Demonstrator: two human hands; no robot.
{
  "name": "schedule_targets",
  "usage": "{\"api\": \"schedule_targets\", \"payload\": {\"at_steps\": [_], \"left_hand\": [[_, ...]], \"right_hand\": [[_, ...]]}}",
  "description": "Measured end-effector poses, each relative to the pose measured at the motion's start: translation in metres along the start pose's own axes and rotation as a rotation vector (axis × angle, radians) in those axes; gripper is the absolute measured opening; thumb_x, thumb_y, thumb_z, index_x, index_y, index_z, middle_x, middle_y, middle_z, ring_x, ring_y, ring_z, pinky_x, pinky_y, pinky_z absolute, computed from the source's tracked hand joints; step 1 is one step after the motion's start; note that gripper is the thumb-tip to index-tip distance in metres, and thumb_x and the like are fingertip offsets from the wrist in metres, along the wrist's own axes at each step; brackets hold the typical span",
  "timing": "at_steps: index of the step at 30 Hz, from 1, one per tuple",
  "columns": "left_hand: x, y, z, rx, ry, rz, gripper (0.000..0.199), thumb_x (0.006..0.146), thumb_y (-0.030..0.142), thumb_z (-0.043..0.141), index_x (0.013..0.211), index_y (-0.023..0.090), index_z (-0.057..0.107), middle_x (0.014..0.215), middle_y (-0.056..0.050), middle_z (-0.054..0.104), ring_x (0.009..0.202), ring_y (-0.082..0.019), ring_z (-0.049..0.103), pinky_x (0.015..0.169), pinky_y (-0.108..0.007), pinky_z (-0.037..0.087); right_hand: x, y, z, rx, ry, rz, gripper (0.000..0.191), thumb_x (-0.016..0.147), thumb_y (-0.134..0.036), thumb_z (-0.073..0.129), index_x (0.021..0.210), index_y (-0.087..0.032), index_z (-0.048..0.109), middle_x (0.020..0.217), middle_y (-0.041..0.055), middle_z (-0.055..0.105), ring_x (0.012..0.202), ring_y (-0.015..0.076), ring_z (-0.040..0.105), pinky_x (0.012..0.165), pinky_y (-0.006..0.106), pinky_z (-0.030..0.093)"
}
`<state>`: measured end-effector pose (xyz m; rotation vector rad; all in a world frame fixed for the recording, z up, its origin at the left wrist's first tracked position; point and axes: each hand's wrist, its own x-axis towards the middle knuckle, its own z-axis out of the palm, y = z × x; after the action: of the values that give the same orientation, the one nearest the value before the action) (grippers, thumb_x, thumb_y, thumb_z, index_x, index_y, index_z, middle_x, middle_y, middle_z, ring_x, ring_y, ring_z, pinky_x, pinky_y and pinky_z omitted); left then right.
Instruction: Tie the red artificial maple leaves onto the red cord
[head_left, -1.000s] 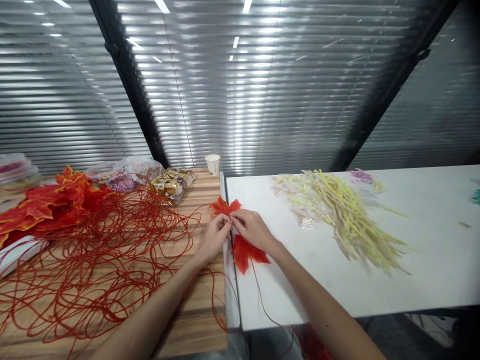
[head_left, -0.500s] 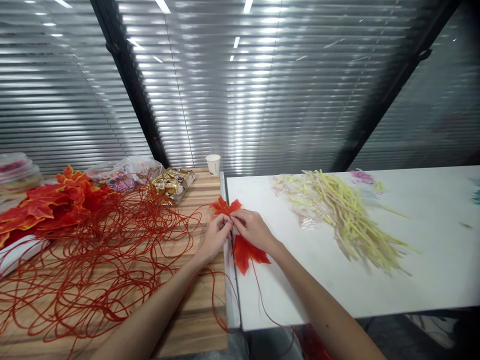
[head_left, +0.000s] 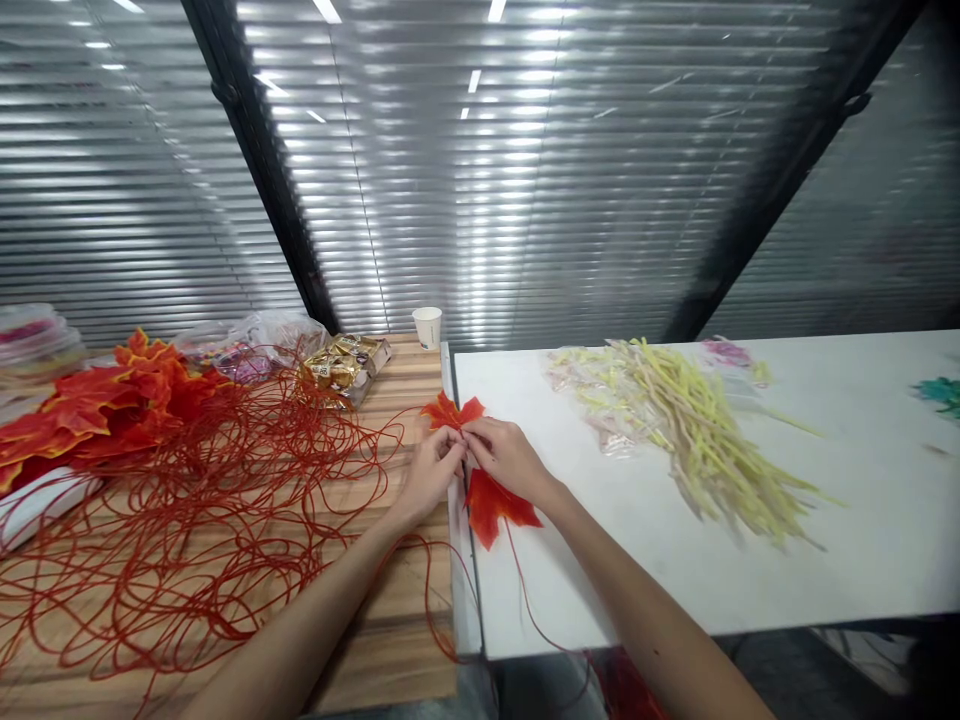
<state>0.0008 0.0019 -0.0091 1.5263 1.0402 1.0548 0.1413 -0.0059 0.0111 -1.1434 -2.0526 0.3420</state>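
2 hands [head_left: 469, 462] pinch red leaves [head_left: 491, 503] | fingertips, stem join hidden | cord [head_left: 187, 500] nr

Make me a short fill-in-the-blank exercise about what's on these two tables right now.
1. Both hands pinch a red fabric maple leaf over the seam between the wooden table and the ____ table.
2. The tangled cord on the wooden table is ____.
3. The small white paper ____ stands at the wooden table's far edge.

Missing words: white; red; cup
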Motion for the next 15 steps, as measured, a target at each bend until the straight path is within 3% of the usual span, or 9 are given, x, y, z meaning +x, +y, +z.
{"api": "schedule_targets", "payload": {"at_steps": [15], "left_hand": [[-0.0002, 0.0008, -0.0001, 0.018, -0.003, -0.02, 0.015, 0.079, 0.03, 0.047, 0.07, 0.017, 0.047, 0.055, 0.005, 0.049, 0.049, -0.009, 0.048, 0.053, -0.022, 0.038]], "right_hand": [[-0.0005, 0.0003, 0.0013, -0.02, -0.018, 0.009, 0.018, 0.085, -0.01, 0.046, 0.082, -0.016, 0.062, 0.079, 0.0039, 0.066, 0.073, 0.0144, 0.059, 0.068, 0.025, 0.042]]}}
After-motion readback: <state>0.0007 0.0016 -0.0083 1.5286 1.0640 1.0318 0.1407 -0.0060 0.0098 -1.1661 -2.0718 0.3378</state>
